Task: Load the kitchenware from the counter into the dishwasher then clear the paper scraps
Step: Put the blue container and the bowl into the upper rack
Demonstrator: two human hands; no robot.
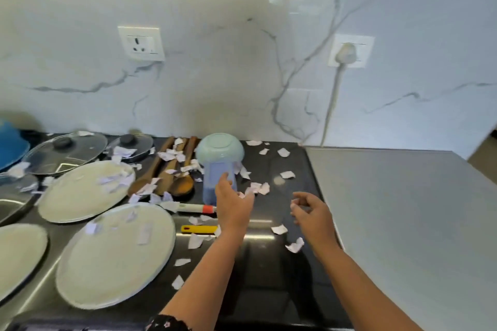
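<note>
Loosely straight, the left hand fingers touch the blue tumbler under an upturned bowl; right hand fingers curl, pinching a paper scrap; other scraps litter the table beside them.

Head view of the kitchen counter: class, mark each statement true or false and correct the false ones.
1. The pale green bowl sits upside down. True.
2. Wooden spoons lie left of the bowl. True.
3. The plates are free of paper scraps. False: scraps lie on two plates.
4. Both wall sockets hold plugs. False: only the right socket does; the left socket is empty.
5. The left hand holds a glass lid. False: it reaches toward the blue container; the lids lie far left.
</note>
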